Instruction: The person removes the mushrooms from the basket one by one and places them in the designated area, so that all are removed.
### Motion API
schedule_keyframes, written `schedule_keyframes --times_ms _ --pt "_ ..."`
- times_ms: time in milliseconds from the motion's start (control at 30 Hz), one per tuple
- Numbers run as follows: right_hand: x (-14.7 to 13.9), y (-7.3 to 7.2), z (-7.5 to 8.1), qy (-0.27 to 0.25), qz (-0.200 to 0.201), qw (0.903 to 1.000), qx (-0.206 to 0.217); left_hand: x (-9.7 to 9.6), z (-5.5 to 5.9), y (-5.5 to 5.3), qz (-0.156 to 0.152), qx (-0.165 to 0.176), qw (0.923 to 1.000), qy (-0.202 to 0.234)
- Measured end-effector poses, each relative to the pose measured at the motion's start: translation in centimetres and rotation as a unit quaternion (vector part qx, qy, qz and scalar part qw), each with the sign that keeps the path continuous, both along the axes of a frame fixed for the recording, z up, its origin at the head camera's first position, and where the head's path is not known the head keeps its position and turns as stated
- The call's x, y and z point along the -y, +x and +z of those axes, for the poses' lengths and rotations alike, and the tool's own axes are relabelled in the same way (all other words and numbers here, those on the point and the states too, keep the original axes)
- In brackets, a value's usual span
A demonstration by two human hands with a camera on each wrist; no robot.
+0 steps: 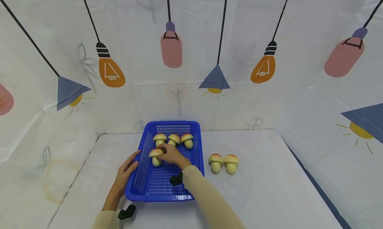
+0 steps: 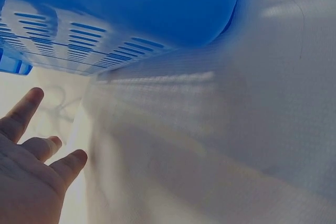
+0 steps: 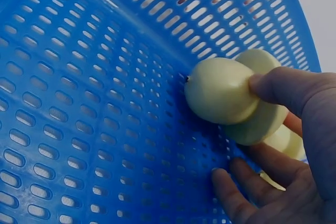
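Observation:
A toy mushroom with a reddish-yellow cap and pale stem is in the left part of the blue plastic basket. My right hand reaches over the basket and grips this mushroom. The right wrist view shows the thumb against the mushroom's stem, with some fingers behind its cap. Three more mushrooms stand in a row at the basket's far end. At the basket's left side, my left hand has its fingertips by the rim. Its fingers are extended and spread in the left wrist view.
Two mushrooms stand side by side on the white table, just right of the basket. White sheeting printed with hanging lamps encloses the table at the back and sides. A dark strap piece is at the left wrist.

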State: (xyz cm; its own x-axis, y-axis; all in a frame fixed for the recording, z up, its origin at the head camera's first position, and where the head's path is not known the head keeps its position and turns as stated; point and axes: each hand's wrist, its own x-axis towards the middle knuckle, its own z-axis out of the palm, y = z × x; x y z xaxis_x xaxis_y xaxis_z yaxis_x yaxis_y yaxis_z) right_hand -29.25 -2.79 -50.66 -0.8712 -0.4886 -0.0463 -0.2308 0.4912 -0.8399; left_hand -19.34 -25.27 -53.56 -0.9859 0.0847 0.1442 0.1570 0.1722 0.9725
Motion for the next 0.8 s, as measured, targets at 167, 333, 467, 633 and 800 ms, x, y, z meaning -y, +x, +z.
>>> schedule_keyframes --times_ms 167,333,467,633,800 --pt "0.1 0.0 -0.2 0.019 0.017 0.9996 -0.009 0.0 -0.1 -0.1 0.001 0.003 1.0000 0.002" --pt "0.1 0.1 -0.1 0.018 0.012 0.9997 -0.008 0.1 -0.3 -0.2 0.006 0.007 1.0000 0.000" --pt "-0.1 0.0 0.1 0.015 0.007 0.9998 -0.010 0.2 -0.3 -0.3 0.008 0.006 0.9999 -0.004" --pt "-0.3 -0.2 0.4 0.009 -0.002 0.9998 -0.020 0.1 -0.4 -0.3 0.008 0.007 0.9999 -0.002" --pt "-0.5 -0.2 1.0 -0.004 -0.010 0.9996 -0.024 0.1 -0.4 -0.2 0.010 0.011 0.9999 -0.005"
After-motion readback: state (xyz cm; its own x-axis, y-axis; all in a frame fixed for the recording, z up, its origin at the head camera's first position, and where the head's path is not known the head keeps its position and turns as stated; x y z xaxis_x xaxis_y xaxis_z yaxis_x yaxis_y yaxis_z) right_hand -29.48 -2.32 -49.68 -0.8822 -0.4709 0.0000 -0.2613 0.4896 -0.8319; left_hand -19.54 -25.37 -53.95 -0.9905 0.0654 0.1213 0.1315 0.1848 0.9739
